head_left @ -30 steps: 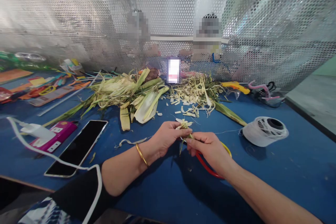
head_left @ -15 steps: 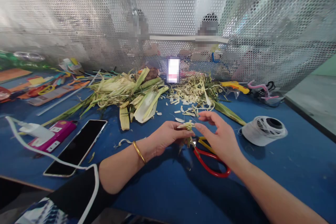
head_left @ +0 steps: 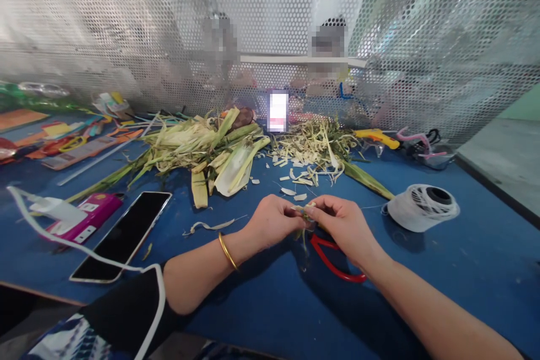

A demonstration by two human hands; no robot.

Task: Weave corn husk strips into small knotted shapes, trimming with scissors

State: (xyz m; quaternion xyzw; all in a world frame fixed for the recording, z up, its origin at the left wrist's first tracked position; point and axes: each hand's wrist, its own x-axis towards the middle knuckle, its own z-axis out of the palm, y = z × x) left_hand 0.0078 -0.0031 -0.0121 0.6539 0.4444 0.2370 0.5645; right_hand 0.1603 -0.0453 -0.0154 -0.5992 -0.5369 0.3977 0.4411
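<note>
Pinched between my two hands is a small bundle of pale husk strips (head_left: 304,210), with thin green ends hanging below. My left hand (head_left: 273,217) grips it from the left, thumb and fingers closed. From the right, my right hand (head_left: 340,224) has thumb and forefinger closed on its top. My fingers cover most of the bundle. Below my right hand lies a pair of red-handled scissors (head_left: 335,267), its other parts hidden by the hand. A fine thread runs from behind my right hand to a spool of white thread (head_left: 409,209).
Long pale-green husks (head_left: 189,146) and a heap of cut husk scraps (head_left: 312,149) lie along the perforated screen (head_left: 126,28). At left are a phone (head_left: 122,236), a purple power strip (head_left: 99,211) and a white cable (head_left: 90,244). A yellow glue gun (head_left: 377,138) lies at back right.
My right hand lifted away from the bundle with fingers apart, then closed on its top again. The scissors came into fuller view, then were partly covered. Another pale scrap now lies beyond my hands.
</note>
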